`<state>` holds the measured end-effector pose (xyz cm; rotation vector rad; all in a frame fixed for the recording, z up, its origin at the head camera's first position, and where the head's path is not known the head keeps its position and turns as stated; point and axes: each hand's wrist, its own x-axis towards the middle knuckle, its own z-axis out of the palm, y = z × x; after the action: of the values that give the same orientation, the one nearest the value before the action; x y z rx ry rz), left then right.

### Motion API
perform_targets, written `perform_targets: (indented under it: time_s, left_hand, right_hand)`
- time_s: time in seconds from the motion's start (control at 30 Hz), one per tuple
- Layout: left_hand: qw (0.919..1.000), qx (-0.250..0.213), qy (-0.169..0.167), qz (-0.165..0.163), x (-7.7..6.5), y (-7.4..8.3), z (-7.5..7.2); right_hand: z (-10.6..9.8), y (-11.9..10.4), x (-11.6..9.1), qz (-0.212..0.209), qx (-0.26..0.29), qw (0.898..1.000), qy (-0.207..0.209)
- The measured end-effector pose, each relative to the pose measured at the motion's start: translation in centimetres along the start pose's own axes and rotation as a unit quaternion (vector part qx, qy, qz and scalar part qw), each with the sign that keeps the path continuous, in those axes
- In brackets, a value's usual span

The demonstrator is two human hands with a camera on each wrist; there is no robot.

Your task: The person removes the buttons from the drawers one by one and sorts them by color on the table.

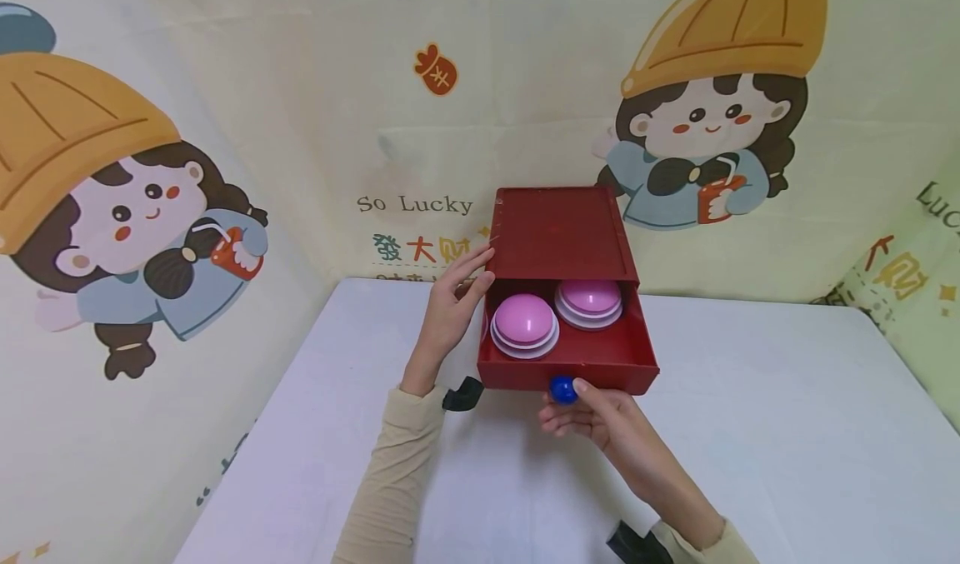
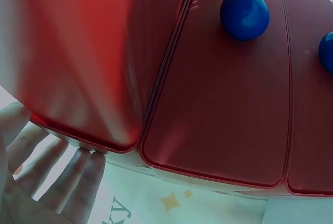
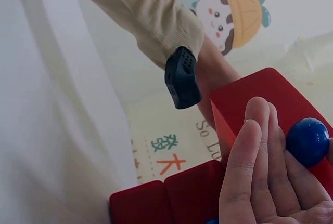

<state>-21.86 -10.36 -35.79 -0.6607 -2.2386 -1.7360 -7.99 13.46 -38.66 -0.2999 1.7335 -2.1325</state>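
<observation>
A red drawer (image 1: 558, 376) sticks out from the red cabinet (image 1: 558, 235), its inside visible. In it stand two pink domes on stacked white rimmed bases, one front left (image 1: 523, 318) and one back right (image 1: 592, 296); what they are I cannot tell. My right hand (image 1: 615, 422) pinches the drawer's blue knob (image 1: 563, 390) between thumb and index finger, the other fingers extended below it, as the right wrist view also shows. Against the cabinet's left side rests my left hand (image 1: 448, 307), fingers fairly straight, touching the edge.
Below the open drawer, the left wrist view shows further red drawer fronts (image 2: 218, 104) with blue knobs (image 2: 244, 15). The cabinet is at the back of a white table (image 1: 780, 414). Behind hangs a printed cloth (image 1: 525, 64). Each wrist wears a black device (image 1: 463, 394).
</observation>
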Motion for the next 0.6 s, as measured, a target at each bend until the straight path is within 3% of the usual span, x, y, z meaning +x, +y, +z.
perform_targets:
  time_s: [0.07,0.13,0.4,0.6]
  left_hand:
    - [1.0000,0.001,0.003,0.002,0.2,-1.1,0.1]
    - [1.0000,-0.002,0.002,-0.005,0.2,-1.0,0.1]
    - [0.9999,0.007,-0.004,-0.015,-0.4,2.3,-0.1]
    - [0.9999,0.000,-0.004,-0.014,-0.4,2.6,-0.1]
  right_hand:
    - [0.0,0.1,-0.1,-0.002,-0.002,1.000,0.000]
    - [0.0,0.1,-0.1,-0.001,-0.005,1.000,0.000]
    - [0.1,0.3,-0.5,0.003,-0.011,1.000,-0.003]
    - [0.1,0.3,-0.7,0.004,-0.007,1.000,-0.008]
